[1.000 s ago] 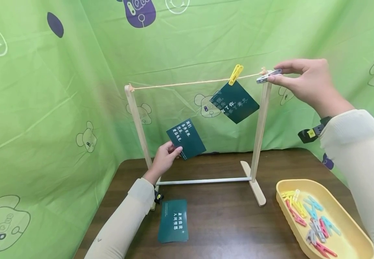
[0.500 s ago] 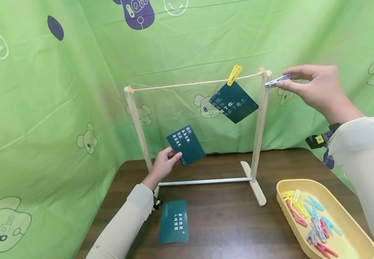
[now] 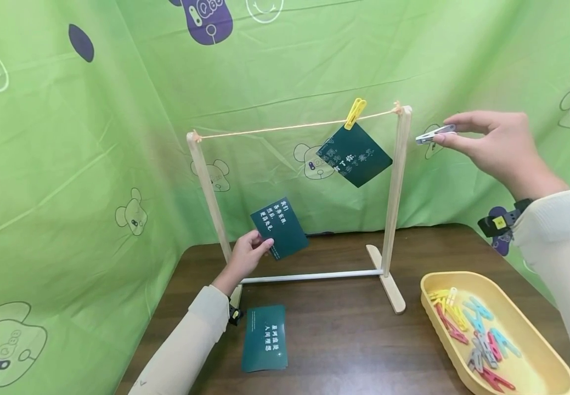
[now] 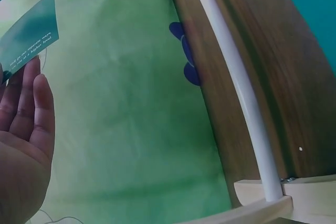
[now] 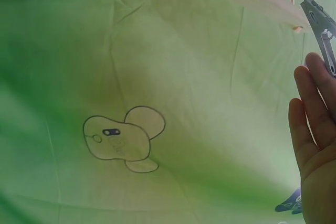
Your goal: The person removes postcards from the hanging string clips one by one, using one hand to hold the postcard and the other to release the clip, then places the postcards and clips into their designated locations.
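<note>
My left hand (image 3: 246, 257) pinches a dark green card (image 3: 285, 230) by its lower left corner, tilted, below the cord and in front of the wooden frame. White writing covers part of that card. Off to the right of the frame, my right hand (image 3: 499, 145) pinches a grey clothespin (image 3: 435, 134) by its handle ends, its nose pointing left. The right wrist view shows this grey clothespin (image 5: 319, 24) at the fingertips. From the orange cord (image 3: 275, 129) a second green card (image 3: 356, 156) hangs by one corner under a yellow clothespin (image 3: 355, 113).
A wooden frame (image 3: 397, 192) with a white lower bar (image 3: 314, 276) stands on the brown table (image 3: 344, 340). Several green cards lie in a stack (image 3: 265, 340) at the front. At right, a yellow tray (image 3: 536, 351) holds several coloured clothespins. Green printed cloth (image 3: 265, 66) surrounds the table.
My right hand has moved right and down with the grey clothespin, away from the frame's right post top. My left hand has lowered the card slightly.
</note>
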Tool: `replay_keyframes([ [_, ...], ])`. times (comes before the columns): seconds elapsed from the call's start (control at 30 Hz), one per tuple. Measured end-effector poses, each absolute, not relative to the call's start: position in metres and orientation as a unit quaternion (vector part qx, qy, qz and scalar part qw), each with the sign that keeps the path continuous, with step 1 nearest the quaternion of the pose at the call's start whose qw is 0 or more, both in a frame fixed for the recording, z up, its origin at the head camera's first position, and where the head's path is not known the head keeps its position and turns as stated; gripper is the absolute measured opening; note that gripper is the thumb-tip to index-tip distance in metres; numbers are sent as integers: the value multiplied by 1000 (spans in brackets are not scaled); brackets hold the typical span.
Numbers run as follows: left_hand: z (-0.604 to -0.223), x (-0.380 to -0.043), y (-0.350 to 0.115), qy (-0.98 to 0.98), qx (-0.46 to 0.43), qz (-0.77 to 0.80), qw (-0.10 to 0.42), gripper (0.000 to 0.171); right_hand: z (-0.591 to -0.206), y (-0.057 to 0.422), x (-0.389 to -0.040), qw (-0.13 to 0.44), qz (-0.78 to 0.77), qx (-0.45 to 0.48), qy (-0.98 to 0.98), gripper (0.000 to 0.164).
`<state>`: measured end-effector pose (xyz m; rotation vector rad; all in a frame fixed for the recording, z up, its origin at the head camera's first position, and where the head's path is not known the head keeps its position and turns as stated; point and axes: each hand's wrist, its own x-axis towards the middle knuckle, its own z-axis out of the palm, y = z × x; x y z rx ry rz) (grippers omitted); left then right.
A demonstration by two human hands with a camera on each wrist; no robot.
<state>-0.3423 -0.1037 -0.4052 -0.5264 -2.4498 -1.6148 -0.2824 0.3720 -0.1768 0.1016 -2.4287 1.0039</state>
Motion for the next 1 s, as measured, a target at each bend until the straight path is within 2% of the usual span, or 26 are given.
replay_keyframes([
  [0.47,-416,-333,-119,-822,-168,-539,71,18,-190,392,-275,253,388,19,-886,36],
  [1.0,-425,-328,-125,-816,-177,-547,56,23,-215,402,-271,234,358,7,-904,41],
])
